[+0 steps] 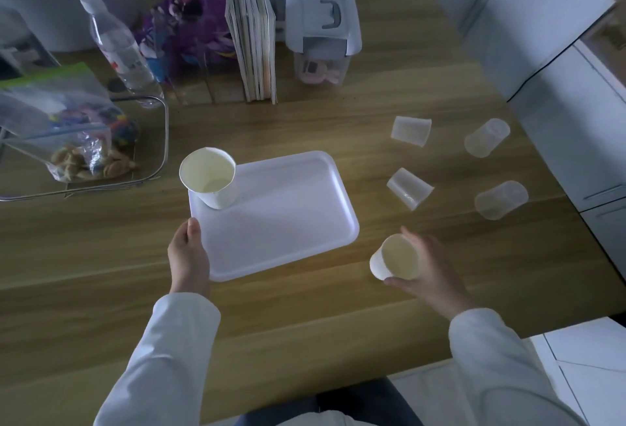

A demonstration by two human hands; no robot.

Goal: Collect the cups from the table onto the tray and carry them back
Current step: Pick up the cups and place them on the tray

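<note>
A white tray (281, 219) lies on the wooden table with one white paper cup (210, 178) standing upright in its far left corner. My left hand (188, 256) grips the tray's near left edge, thumb on the rim. My right hand (426, 266) holds a second paper cup (394, 258), tilted with its mouth toward me, just right of the tray. Several cups lie tipped on the table to the right: a white one (411, 131), a clear one (408, 188), and two translucent ones (487, 137) (501, 199).
A wire basket (162, 141) with plastic bags sits at the left. A water bottle (118, 46), purple items (193, 32), upright books (252, 39) and a lidded plastic box (321, 36) line the far side. White cabinets (559, 70) stand at right.
</note>
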